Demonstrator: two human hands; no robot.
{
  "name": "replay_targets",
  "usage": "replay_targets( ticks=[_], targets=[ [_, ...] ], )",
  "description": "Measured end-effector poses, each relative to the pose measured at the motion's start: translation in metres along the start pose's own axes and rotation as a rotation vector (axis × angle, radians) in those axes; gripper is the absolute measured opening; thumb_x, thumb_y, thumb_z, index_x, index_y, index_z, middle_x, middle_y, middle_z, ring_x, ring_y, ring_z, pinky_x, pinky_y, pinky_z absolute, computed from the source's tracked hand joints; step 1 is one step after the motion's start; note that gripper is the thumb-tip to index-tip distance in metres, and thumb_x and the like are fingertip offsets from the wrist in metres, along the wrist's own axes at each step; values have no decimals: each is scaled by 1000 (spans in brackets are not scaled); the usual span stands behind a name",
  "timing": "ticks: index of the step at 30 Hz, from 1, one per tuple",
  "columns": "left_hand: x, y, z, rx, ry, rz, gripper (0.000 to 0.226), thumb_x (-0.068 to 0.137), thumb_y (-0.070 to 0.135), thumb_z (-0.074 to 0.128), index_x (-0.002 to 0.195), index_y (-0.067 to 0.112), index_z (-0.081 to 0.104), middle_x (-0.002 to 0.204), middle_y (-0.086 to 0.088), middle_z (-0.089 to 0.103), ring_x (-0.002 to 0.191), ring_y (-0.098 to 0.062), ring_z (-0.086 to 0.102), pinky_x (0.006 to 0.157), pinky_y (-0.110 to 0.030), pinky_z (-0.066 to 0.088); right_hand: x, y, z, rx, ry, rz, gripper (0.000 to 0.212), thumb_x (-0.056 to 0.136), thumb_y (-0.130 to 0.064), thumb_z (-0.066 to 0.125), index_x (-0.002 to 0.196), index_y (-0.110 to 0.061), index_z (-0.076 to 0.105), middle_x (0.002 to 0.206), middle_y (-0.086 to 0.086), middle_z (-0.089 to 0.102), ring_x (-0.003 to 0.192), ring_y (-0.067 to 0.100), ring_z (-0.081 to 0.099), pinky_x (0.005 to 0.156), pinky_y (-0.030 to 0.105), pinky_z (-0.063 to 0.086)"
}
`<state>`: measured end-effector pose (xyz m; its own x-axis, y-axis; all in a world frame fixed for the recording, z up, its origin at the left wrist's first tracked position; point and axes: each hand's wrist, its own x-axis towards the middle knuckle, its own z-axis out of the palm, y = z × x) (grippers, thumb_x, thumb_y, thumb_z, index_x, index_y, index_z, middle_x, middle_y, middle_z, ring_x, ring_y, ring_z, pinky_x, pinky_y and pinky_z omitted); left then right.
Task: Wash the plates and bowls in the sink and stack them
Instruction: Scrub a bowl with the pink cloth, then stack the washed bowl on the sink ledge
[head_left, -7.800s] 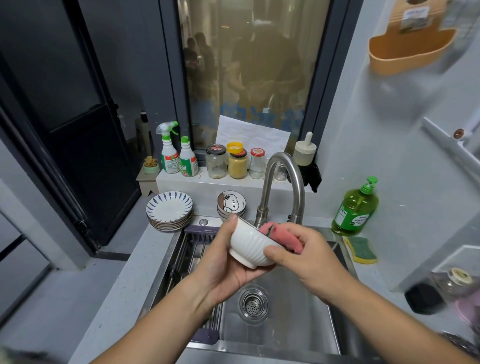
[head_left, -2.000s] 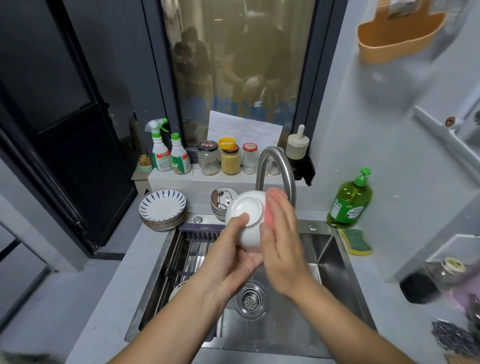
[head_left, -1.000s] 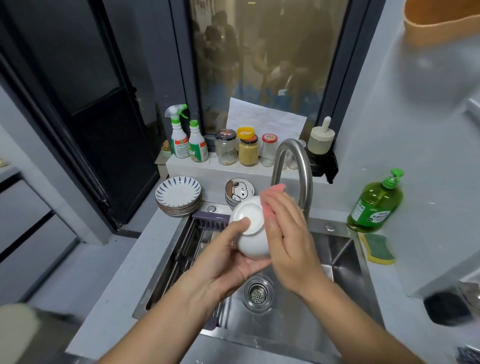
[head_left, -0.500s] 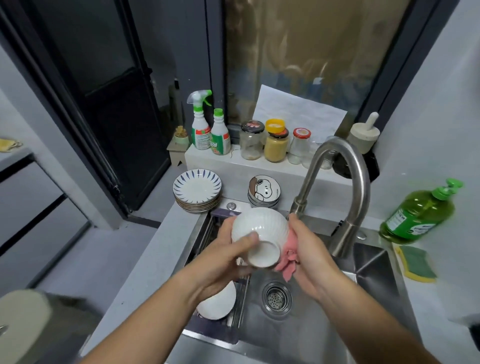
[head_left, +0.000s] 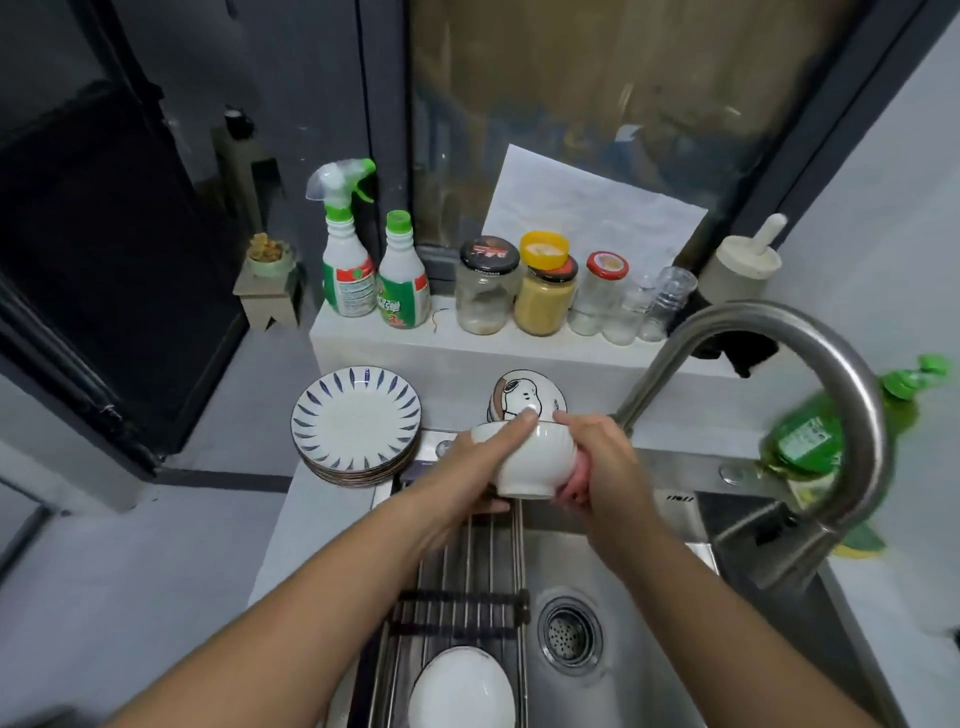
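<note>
I hold a white ribbed bowl upright over the back left of the steel sink. My left hand grips its rim and left side. My right hand presses a pink sponge against its right side. A second white bowl lies on the metal drying rack across the sink's left part. A stack of blue-striped plates sits on the counter at the back left. Cartoon-dog bowls stand stacked just behind my hands.
The curved steel faucet arches over the sink at the right. A green soap bottle and a green-yellow sponge lie behind it. Spray bottles and several jars line the ledge. The drain sits mid-sink.
The bowl has turned from bottom-toward-me to upright and moved back toward the dog bowls. The camera has tilted down and left, revealing the second bowl on the rack.
</note>
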<state>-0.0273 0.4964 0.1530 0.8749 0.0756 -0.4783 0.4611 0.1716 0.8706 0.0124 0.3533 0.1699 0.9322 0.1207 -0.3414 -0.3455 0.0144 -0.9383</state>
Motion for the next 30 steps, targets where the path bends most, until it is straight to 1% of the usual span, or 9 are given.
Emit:
replay_targets(
  ticks=[2,5,8,10,14,17,20,26,30],
  targets=[
    [24,7,-5,9,-2,17,71,65,74,73,115,23,71,108,-4,78,98,-19,73,81,-37,61,23,-1,6,16,40,-26,21,95,-20,57,103,-2,65,48,5,47,40,18,42,47,27,29],
    [52,13,-14,-22,-12,66,73,62,53,87,120,18,63,111,-9,76,93,-19,75,86,-45,63,56,-2,9,81,90,-22,16,87,-7,59,101,-4,66,82,12,62,54,21,55,41,23,36],
    [74,11,-22,162,3,236,68,72,29,93,129,23,56,116,7,69,94,8,66,77,-13,55,82,4,7,94,101,-24,27,87,-2,51,82,-15,75,102,8,75,59,26,55,43,26,35],
    [93,12,-27,278,11,348,73,70,23,94,130,30,52,117,19,63,94,21,58,78,-5,48,99,9,6,59,91,-38,32,90,-4,46,77,-11,75,110,4,76,54,27,50,47,30,31],
    [132,7,-32,440,-11,473,89,62,29,99,131,41,44,126,28,56,114,17,51,96,-11,45,135,15,4,-30,117,-47,28,92,-7,45,92,8,70,107,6,77,41,23,44,41,25,26],
    [152,-3,-33,532,-12,514,96,59,33,100,136,38,42,130,27,53,115,11,51,94,-4,38,152,26,0,-70,130,-65,34,95,-9,40,93,10,68,110,11,75,49,32,42,40,25,30],
    [163,-12,-34,558,9,531,100,56,34,100,138,37,43,131,23,54,112,12,52,88,2,36,163,33,-2,-135,159,-118,38,94,-16,39,85,0,72,111,8,74,56,31,48,45,28,36],
    [175,-25,-32,602,84,571,97,50,37,99,130,44,46,129,17,59,119,-9,55,99,-27,49,169,39,4,-43,181,-74,36,92,-9,38,89,7,71,112,9,74,38,20,36,36,22,29],
    [177,-27,-30,626,111,603,91,52,35,99,128,39,49,121,18,56,114,-6,53,98,-26,46,168,40,6,-42,224,-93,37,89,-9,37,87,3,72,111,5,73,39,18,38,38,24,31]
  ],
)
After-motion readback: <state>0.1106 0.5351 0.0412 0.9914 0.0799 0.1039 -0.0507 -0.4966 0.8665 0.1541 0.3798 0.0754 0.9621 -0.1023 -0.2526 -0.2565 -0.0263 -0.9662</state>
